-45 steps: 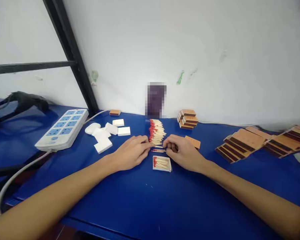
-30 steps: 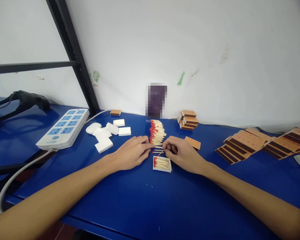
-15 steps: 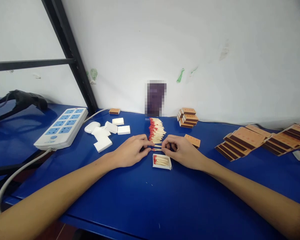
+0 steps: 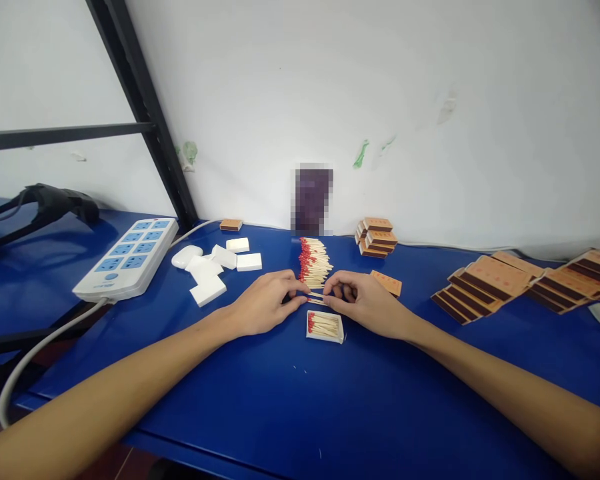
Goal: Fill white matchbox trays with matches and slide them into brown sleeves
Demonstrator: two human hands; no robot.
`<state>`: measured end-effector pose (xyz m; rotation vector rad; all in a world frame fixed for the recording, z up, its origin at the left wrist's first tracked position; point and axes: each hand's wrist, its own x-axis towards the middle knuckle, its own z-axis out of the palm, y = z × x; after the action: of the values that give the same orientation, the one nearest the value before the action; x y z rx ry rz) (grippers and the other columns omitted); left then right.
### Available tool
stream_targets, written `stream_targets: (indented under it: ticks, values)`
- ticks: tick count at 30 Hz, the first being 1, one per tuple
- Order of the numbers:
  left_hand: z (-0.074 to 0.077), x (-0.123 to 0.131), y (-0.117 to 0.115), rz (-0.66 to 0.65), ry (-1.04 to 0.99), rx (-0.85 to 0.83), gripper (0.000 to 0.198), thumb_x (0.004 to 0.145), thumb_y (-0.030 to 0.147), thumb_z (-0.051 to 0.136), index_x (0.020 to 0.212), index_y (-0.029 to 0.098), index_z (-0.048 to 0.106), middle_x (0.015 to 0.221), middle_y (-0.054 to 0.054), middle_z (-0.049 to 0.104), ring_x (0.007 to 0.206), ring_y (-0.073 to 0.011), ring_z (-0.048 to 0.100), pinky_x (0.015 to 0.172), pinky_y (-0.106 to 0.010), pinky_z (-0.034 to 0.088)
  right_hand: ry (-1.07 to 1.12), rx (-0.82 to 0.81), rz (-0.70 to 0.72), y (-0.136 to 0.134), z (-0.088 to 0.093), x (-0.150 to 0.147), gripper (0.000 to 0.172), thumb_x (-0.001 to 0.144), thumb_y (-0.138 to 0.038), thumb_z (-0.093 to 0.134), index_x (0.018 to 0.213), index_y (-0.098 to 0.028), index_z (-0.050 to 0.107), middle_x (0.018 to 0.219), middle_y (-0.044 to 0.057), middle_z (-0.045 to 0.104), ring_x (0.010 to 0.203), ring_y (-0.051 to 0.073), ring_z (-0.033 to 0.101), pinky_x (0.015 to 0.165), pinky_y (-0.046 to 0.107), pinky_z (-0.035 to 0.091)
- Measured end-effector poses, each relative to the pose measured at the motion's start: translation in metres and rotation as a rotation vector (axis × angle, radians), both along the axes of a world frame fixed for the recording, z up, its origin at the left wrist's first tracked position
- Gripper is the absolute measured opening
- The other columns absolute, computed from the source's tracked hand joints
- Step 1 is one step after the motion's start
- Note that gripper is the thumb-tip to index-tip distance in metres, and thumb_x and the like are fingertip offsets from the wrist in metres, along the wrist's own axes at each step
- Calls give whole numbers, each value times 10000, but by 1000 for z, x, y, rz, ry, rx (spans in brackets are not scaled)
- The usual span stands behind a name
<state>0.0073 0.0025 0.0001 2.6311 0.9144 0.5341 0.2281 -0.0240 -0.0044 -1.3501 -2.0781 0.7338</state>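
Between my hands lie a few matches [image 4: 317, 301] with red heads to the left. My left hand [image 4: 267, 303] pinches them at the head end, and my right hand [image 4: 367, 301] has its thumb and fingers closed at the plain end. Just behind my fingertips a long pile of matches [image 4: 317, 262] stretches back toward the wall. In front of them sits a white matchbox tray [image 4: 325, 339], partly filled with matches. A closed matchbox [image 4: 386, 283] lies behind my right hand, partly covered by it.
White empty trays [image 4: 209, 289] are heaped at the left beside a power strip [image 4: 127, 260] with its cable. Stacked matchboxes [image 4: 377, 237] stand by the wall. Rows of overlapping matchboxes [image 4: 490, 280] lie at the right. A black shelf post [image 4: 153, 113] rises on the left.
My hands stay at almost the same spot, still closed at the two ends of the matches. The whole view has shifted slightly; the tray and pile look the same.
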Motion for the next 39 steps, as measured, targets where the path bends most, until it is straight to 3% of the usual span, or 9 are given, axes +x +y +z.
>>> stream_targets:
  ticks: [11, 18, 39]
  values:
    - [3, 0, -3, -5, -9, -16, 221, 911, 277, 475, 1019, 221, 660, 829, -10, 555, 697, -117, 517, 604, -237, 399, -9, 57, -19, 0, 0, -1, 163, 822, -337, 565, 844, -195, 643, 605, -40, 482, 521, 98, 386, 476, 230, 322]
    - [6, 1, -8, 158, -2, 62, 309, 801, 390, 591, 1047, 210, 641, 775, 6, 563, 680, -136, 525, 608, -275, 403, -77, 200, -23, 2, -2, 0, 252, 879, -239, 483, 965, -207, 718, 705, 6, 531, 584, 115, 488, 574, 264, 383]
    - [3, 3, -11, 192, 131, 278, 332, 833, 368, 534, 1075, 173, 649, 863, -48, 595, 797, -195, 567, 729, -349, 456, -156, 272, -6, 2, -8, -1, 290, 886, -215, 462, 1044, -216, 706, 695, 9, 521, 615, 133, 496, 588, 276, 385]
